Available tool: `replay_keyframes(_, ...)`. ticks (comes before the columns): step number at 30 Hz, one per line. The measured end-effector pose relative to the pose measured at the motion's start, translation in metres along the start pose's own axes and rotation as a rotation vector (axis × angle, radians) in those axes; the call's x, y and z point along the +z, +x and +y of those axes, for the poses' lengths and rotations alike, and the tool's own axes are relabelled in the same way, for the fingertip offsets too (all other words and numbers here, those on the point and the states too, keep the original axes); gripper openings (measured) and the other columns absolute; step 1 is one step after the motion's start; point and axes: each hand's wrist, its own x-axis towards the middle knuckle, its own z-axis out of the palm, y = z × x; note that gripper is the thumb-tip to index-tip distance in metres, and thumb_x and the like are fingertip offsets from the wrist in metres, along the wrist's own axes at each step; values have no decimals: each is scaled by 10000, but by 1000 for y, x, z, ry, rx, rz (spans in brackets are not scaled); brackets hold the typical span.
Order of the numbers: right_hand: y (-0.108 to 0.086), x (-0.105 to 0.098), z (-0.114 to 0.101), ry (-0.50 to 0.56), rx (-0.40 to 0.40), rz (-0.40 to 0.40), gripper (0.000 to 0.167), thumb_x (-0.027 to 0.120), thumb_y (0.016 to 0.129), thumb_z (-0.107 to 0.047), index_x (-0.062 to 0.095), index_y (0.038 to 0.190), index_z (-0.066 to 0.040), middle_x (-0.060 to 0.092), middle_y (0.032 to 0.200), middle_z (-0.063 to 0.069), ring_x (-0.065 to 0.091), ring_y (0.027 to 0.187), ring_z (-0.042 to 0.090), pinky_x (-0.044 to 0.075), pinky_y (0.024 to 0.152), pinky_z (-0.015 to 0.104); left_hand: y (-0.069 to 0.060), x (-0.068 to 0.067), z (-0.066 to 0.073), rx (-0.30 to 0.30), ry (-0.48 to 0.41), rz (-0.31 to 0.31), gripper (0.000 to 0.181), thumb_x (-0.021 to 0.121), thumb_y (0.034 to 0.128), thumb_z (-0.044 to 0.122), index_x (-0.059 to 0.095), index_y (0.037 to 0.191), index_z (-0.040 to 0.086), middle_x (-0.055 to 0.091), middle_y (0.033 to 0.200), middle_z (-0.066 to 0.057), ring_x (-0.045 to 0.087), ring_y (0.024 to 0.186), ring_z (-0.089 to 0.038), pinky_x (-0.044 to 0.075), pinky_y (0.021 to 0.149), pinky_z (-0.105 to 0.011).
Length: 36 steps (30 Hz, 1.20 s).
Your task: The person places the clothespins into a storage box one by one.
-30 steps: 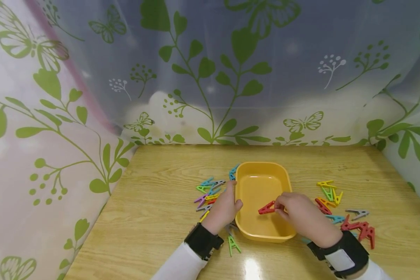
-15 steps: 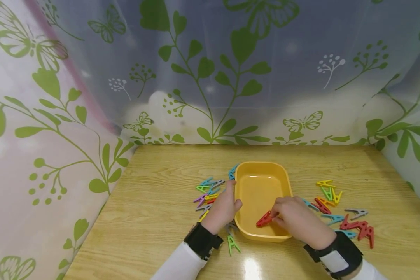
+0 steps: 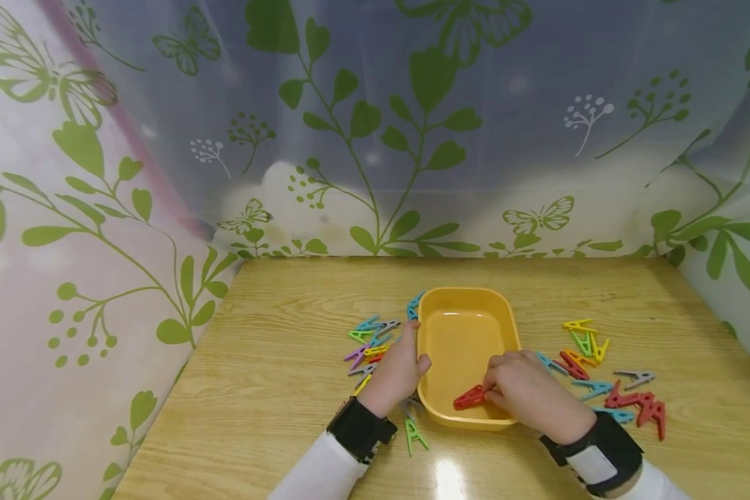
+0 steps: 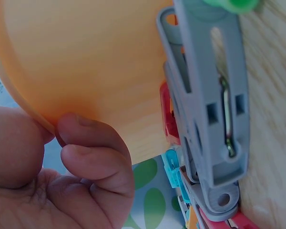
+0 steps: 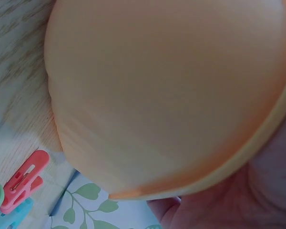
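Note:
A yellow-orange tub [image 3: 469, 298] stands on the wooden table. At its left wall is the left hand [image 3: 395, 371]; in the left wrist view that hand [image 4: 93, 167] has its thumb and curled fingers round the tub's rim [image 4: 19, 98]. The right hand [image 3: 534, 392] reaches over the right wall and pinches a red clothespin [image 3: 469, 398] low inside the tub, near the front. In the right wrist view the tub's outer wall [image 5: 167, 95] hides the fingertips and the clothespin; part of the right hand [image 5: 219, 205] shows below the rim.
Left of the tub lie several mixed-colour clothespins [image 3: 375, 351], with a green one [image 3: 415, 436] at its front left corner. More clothespins are spread to the right, among them red ones [image 3: 640, 403] and a grey one [image 3: 636, 378]. A patterned curtain [image 3: 375, 139] hangs behind the table.
The right hand has moved down and slightly left with the red clothespin, which is now lower in the tub, towards its front. The left hand keeps its place on the tub.

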Motion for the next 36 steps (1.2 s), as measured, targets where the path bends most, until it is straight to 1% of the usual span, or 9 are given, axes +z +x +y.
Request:
replay_keyframes(5, 0, 1, 0, -8, -3, 9, 107, 867, 821, -220, 770, 782, -237, 590, 764, -162, 540, 738, 73, 352, 718, 315, 0, 0, 0, 1, 4, 2, 576, 567, 1023, 52, 295, 1528, 7, 491, 659, -22, 496, 523, -130, 443, 502, -257)
replay_keyframes(9, 0, 1, 0, 8, -6, 15, 99, 860, 830, -230, 774, 787, -255, 591, 767, -176, 551, 743, 64, 343, 723, 316, 0, 1, -1, 0, 3, -1, 574, 564, 1027, 57, 293, 1530, 15, 529, 685, -31, 519, 541, -124, 457, 514, -254)
replay_keyframes(13, 1, -6, 1, 38, -24, 49, 70, 829, 859, -198, 778, 825, -231, 629, 805, -144, 595, 764, 95, 432, 736, 354, 1, 1, -2, -6, 5, -4, 576, 563, 1030, 69, 290, 1536, 27, 565, 710, -48, 539, 556, -122, 470, 524, -255)
replay_keyframes(16, 2, -15, 7, 50, -2, 117, 40, 814, 879, -173, 777, 867, -185, 659, 843, -91, 634, 792, 142, 518, 751, 399, 1, 1, -2, -4, 1, -4, 578, 564, 1027, 67, 290, 1535, 26, 578, 727, -59, 549, 565, -126, 480, 529, -259)
replay_keyframes(21, -2, -31, 31, 90, 103, 255, 74, 795, 895, -120, 771, 955, -84, 696, 904, 22, 676, 835, 232, 569, 742, 440, 2, 1, -2, -7, -3, -7, 576, 559, 1029, 66, 286, 1535, 26, 571, 731, -60, 548, 571, -127, 478, 535, -257)
replay_keyframes(25, -9, -38, 61, 114, 241, 294, 117, 739, 940, -112, 751, 1009, -18, 703, 960, 123, 669, 834, 287, 566, 728, 482, 2, 1, -3, -10, -1, -11, 572, 550, 1035, 63, 280, 1538, 25, 556, 711, -58, 541, 557, -131, 470, 527, -258)
replay_keyframes(30, -20, -33, 104, 96, 416, 234, 184, 684, 966, -91, 705, 1041, 76, 672, 981, 257, 639, 772, 333, 541, 687, 509, 2, 2, -3, -3, 0, -9, 569, 544, 1037, 60, 278, 1538, 19, 555, 710, -53, 546, 559, -127, 478, 531, -257)
replay_keyframes(33, -26, -29, 126, 85, 486, 184, 191, 668, 959, -52, 680, 1039, 121, 664, 972, 298, 636, 768, 353, 532, 692, 522, 1, 2, -3, 6, -3, -8, 570, 544, 1035, 55, 278, 1537, 12, 538, 691, -45, 532, 544, -125, 469, 520, -254)
replay_keyframes(36, -31, -26, 139, 85, 530, 135, 190, 657, 957, -32, 668, 1035, 141, 654, 924, 288, 608, 748, 336, 516, 685, 506, 1, 1, -3, 8, -7, -6, 573, 547, 1032, 51, 277, 1536, 9, 536, 691, -42, 531, 544, -124, 466, 518, -254)
